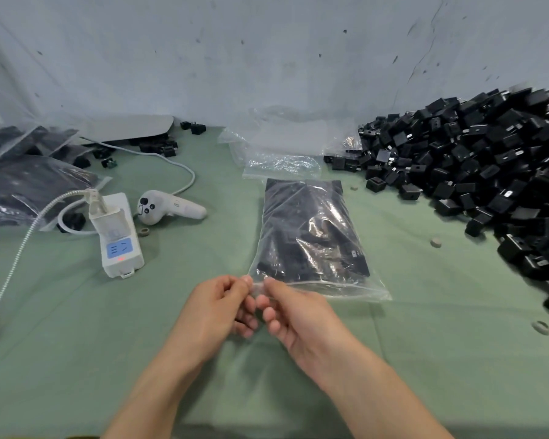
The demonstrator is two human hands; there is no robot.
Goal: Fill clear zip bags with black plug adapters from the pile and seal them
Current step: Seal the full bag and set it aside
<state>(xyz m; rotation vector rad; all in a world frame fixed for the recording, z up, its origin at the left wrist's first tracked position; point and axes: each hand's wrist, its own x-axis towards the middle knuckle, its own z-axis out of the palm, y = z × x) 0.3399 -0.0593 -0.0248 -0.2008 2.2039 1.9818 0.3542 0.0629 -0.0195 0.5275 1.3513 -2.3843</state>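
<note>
- Both hands pinching the near-left corner of the clear zip bag: left hand has thumb and forefinger on the corner, other fingers curled under.
- Right hand pinches the same zip edge just beside the left; fingertips of the two hands nearly touching.
- Zip bag lies flat on the green table cover, centre of view, zip edge nearest the person, packed with black plug adapters.
- Zip strip runs from the pinch rightward to the bag's near-right corner; can't tell if it's sealed.
- Pile of black plug adapters heaped on the right, spreading from the back wall down the right edge, apart from the bag.
- Stack of empty clear bags just behind the filled one, crumpled, reaching the pile's left edge.
- Filled bags of dark parts stacked at far left.
- White power strip with blue panel and a small red light, left of the bag; braided cable plugged into its far end.
- White handheld controller beside the strip, on its side.
- White cord loops behind the controller.
- Few loose adapters near the back, left of centre.
- Small tan disc on the cover between bag and pile.
</note>
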